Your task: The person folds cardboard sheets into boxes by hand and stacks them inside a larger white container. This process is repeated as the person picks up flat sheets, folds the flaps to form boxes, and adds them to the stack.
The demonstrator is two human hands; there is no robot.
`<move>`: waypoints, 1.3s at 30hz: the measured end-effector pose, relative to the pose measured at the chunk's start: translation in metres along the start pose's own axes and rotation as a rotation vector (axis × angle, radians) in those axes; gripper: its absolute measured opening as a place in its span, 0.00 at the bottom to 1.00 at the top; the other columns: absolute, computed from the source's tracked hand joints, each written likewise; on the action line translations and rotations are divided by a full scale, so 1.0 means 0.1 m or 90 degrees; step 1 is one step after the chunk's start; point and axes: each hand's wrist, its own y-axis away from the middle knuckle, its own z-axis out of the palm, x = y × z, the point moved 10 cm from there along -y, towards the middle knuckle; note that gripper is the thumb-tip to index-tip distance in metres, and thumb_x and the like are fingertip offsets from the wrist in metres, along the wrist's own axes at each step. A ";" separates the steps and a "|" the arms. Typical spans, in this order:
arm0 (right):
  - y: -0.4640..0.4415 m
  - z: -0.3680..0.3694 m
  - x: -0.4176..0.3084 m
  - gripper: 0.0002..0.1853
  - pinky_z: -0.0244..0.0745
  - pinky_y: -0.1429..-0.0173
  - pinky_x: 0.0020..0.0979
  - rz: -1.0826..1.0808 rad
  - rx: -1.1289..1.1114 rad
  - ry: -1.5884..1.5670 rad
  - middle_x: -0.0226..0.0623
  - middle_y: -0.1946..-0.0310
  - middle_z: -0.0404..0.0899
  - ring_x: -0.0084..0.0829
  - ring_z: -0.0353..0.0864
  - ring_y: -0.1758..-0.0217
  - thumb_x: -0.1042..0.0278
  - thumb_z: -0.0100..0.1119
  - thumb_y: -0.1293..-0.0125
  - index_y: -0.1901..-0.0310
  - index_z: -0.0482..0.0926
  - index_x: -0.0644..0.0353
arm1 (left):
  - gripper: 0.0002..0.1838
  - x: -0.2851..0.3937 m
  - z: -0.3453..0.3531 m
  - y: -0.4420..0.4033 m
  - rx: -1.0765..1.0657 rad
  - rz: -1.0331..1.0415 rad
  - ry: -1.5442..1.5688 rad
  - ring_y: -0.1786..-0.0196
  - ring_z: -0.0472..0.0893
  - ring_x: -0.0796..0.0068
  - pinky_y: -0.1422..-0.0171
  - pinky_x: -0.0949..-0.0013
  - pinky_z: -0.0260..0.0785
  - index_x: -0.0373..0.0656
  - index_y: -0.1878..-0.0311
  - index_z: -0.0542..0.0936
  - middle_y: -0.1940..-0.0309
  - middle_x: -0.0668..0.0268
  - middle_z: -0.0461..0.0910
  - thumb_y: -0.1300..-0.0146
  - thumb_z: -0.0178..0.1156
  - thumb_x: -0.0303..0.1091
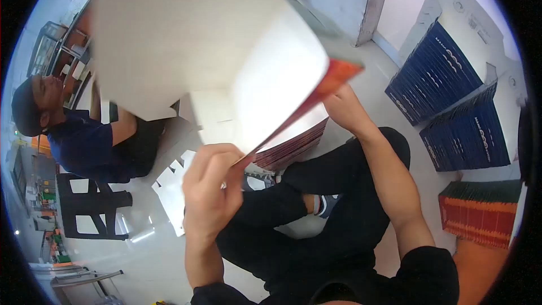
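Carton blank (197, 39), big, held up in front of the person's chest, part-folded. Lower edge slants from near the left hand (212, 186) up to a corner by the right hand (342, 112); the pale inner side faces the camera. Sheet runs upward past the top of view, so long axis can't be confirmed (looks roughly upright, top cut off). Left hand closed on the lower edge, thumb and fingers pinching. Right hand at the far corner, fingertips hidden behind it; can't tell if it grips.

Look: cream-grey inside, one panel brighter white, red-orange print along the right edge, a bit blurred. Slit in the lower panel. Thin board, smooth and matte, straight creases, rounded corner.

Below it, a stack of blanks (293, 149), dark reddish layered edges. Right side: dark blue printed cartons (437, 76) in tight rows, plus an orange-red stack (480, 212). White notched sheet (171, 195) on the glossy floor (152, 260). Co-worker (84, 141) seated at left, dark shirt and cap.
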 end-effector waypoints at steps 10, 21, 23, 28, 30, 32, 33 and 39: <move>0.04 -0.05 -0.08 0.29 0.77 0.39 0.38 0.030 -0.075 -0.037 0.47 0.38 0.76 0.39 0.79 0.40 0.73 0.61 0.35 0.31 0.70 0.63 | 0.04 -0.42 0.41 0.06 -0.119 -0.059 -0.067 0.64 0.79 0.53 0.61 0.57 0.71 0.35 0.61 0.77 0.67 0.55 0.79 0.35 0.64 0.22; 0.09 -0.01 -0.38 0.38 0.73 0.35 0.39 -0.138 -0.087 0.098 0.53 0.40 0.76 0.51 0.78 0.40 0.84 0.52 0.46 0.28 0.70 0.62 | 0.07 -0.22 0.43 0.03 -0.167 0.001 -0.213 0.63 0.77 0.57 0.63 0.57 0.70 0.41 0.65 0.76 0.69 0.62 0.78 0.41 0.67 0.25; 0.11 -0.02 -0.42 0.34 0.75 0.38 0.37 -0.138 -0.108 0.124 0.51 0.42 0.78 0.46 0.80 0.42 0.79 0.54 0.40 0.28 0.70 0.62 | 0.08 -0.26 0.41 0.01 -0.210 -0.022 -0.239 0.64 0.77 0.58 0.64 0.58 0.70 0.41 0.66 0.76 0.69 0.62 0.78 0.41 0.68 0.27; 0.14 0.02 -0.43 0.30 0.76 0.41 0.35 -0.169 -0.115 0.141 0.50 0.44 0.80 0.43 0.82 0.45 0.75 0.56 0.34 0.28 0.70 0.64 | 0.12 0.03 0.30 -0.29 -0.178 0.030 -0.332 0.58 0.81 0.60 0.58 0.59 0.74 0.43 0.51 0.82 0.53 0.62 0.82 0.38 0.66 0.28; 0.14 0.01 -0.43 0.31 0.77 0.43 0.35 -0.171 -0.098 0.165 0.50 0.45 0.80 0.43 0.82 0.47 0.76 0.57 0.36 0.28 0.71 0.63 | 0.13 0.22 0.38 -0.61 -0.160 0.073 -0.312 0.54 0.82 0.58 0.52 0.57 0.76 0.44 0.49 0.82 0.51 0.62 0.82 0.37 0.64 0.25; 0.15 0.01 -0.44 0.32 0.78 0.45 0.35 -0.158 -0.098 0.148 0.50 0.45 0.80 0.42 0.83 0.48 0.77 0.57 0.36 0.28 0.71 0.62 | 0.16 0.28 0.64 -0.92 -0.198 0.143 -0.201 0.50 0.83 0.57 0.47 0.56 0.77 0.46 0.46 0.82 0.47 0.61 0.82 0.38 0.64 0.24; 0.15 0.00 -0.44 0.33 0.79 0.47 0.35 -0.146 -0.097 0.127 0.50 0.46 0.81 0.42 0.84 0.50 0.78 0.57 0.37 0.28 0.71 0.62 | 0.16 0.23 0.73 -1.06 -0.195 0.145 -0.199 0.50 0.83 0.57 0.47 0.56 0.77 0.46 0.46 0.82 0.47 0.61 0.82 0.38 0.64 0.24; 0.12 -0.08 -0.40 0.25 0.79 0.46 0.44 -0.103 -0.034 0.078 0.52 0.53 0.84 0.52 0.84 0.51 0.78 0.56 0.43 0.41 0.78 0.61 | 0.10 0.05 1.32 -1.27 -0.300 0.342 -0.156 0.49 0.82 0.57 0.45 0.57 0.77 0.41 0.57 0.86 0.52 0.61 0.86 0.42 0.64 0.22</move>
